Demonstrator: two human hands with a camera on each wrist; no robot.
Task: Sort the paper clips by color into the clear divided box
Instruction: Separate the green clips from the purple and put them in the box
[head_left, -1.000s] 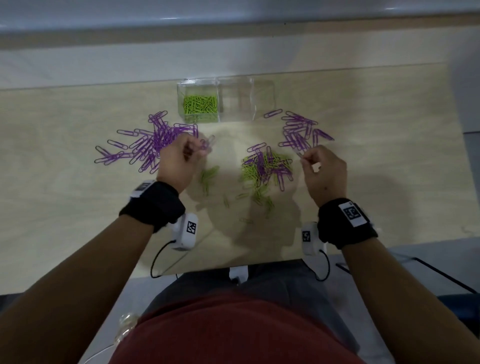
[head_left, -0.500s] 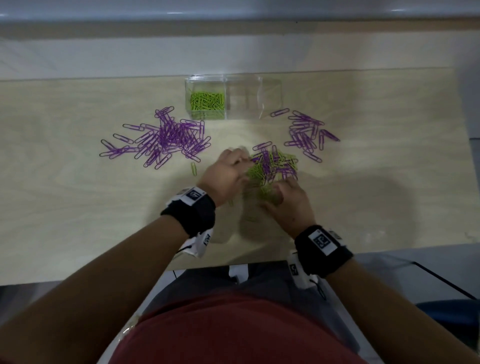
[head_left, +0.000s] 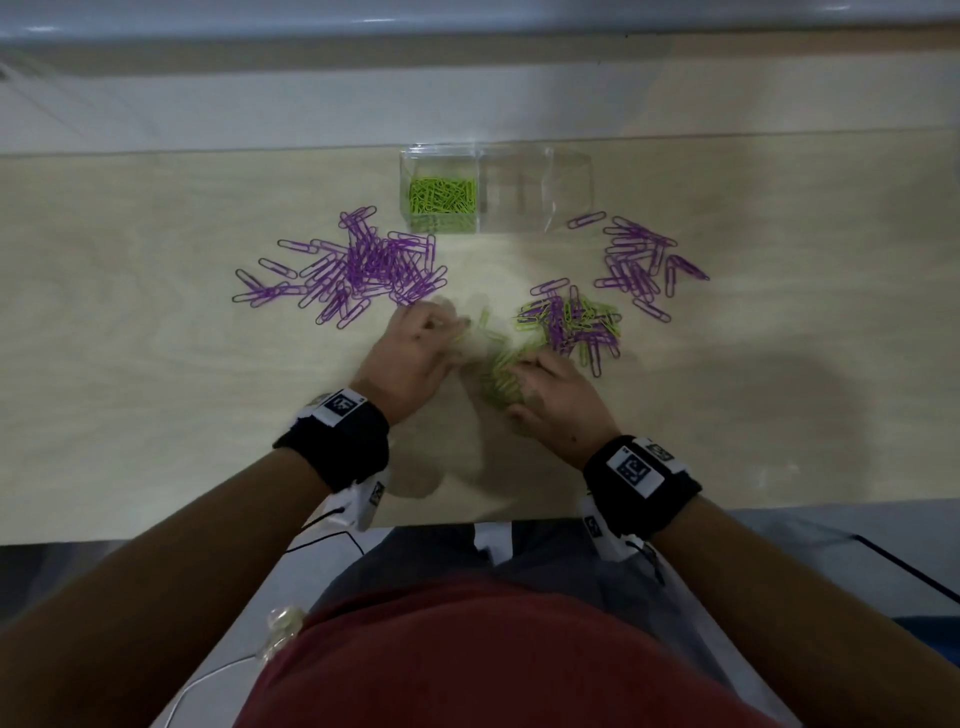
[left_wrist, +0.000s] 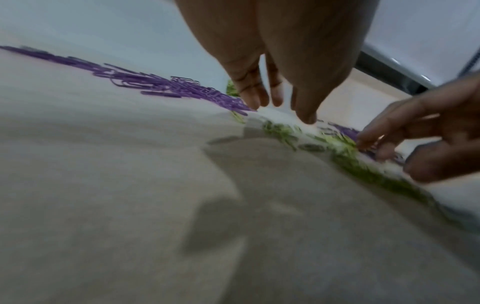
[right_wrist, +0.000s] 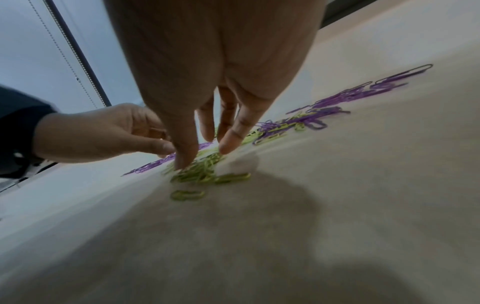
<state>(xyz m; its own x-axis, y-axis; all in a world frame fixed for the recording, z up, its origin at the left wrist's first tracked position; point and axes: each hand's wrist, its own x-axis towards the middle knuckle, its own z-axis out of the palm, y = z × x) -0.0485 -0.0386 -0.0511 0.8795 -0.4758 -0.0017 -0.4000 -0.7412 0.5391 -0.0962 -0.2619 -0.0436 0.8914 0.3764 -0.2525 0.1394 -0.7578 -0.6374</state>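
The clear divided box (head_left: 535, 187) stands at the table's far edge, with green clips (head_left: 441, 195) in its left compartment and the other compartments bare. Purple clip piles lie at the left (head_left: 363, 270) and the right (head_left: 639, 260). A mixed green and purple pile (head_left: 571, 322) sits in the middle. Just in front of it, loose green clips (head_left: 501, 376) (right_wrist: 205, 174) lie between my hands. My right hand (head_left: 535, 371) (right_wrist: 205, 152) presses straight fingertips onto these green clips. My left hand (head_left: 441, 327) (left_wrist: 280, 111) touches the table beside them, fingers straight, blurred by motion.
The pale wooden table (head_left: 156, 415) ends close to my body at the front. A white wall runs behind the box. Black wrist bands with cameras and cables hang over the near edge.
My left hand left the purple pile and my right hand came in from the right. Both now meet at the front of the mixed pile, with green clips dragged out between them.
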